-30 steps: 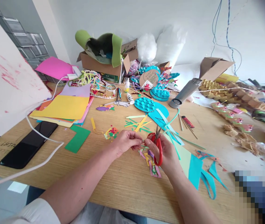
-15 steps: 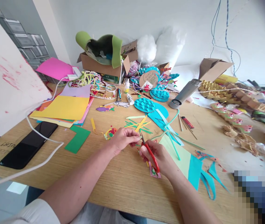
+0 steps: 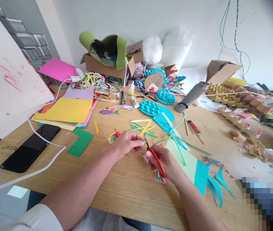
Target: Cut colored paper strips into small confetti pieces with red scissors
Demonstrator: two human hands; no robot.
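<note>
My right hand (image 3: 161, 158) grips red-handled scissors (image 3: 158, 164), their blades pointing up and left. Close to the blade tips, my left hand (image 3: 133, 141) is pinched; whatever lies between its fingertips is too small to make out. Green and yellow paper strips (image 3: 144, 128) lie just beyond both hands. Small coloured paper dots (image 3: 113, 136) are left of my left hand. A pink paper piece (image 3: 160, 179) shows partly under my right hand. Pale green paper (image 3: 182, 155) sits to the right, partly behind my right wrist.
At the left are a black phone (image 3: 30, 149), green paper (image 3: 81, 142), a stack of coloured paper (image 3: 64, 110) and a white cable (image 3: 47, 163). A metal flask (image 3: 191, 96) leans beyond the strips. Blue paper discs (image 3: 149, 108) and egg cartons (image 3: 223, 93) lie farther back.
The view has shifted very slightly. Both hands stay in nearly the same place, with the scissors still at my left fingertips.
</note>
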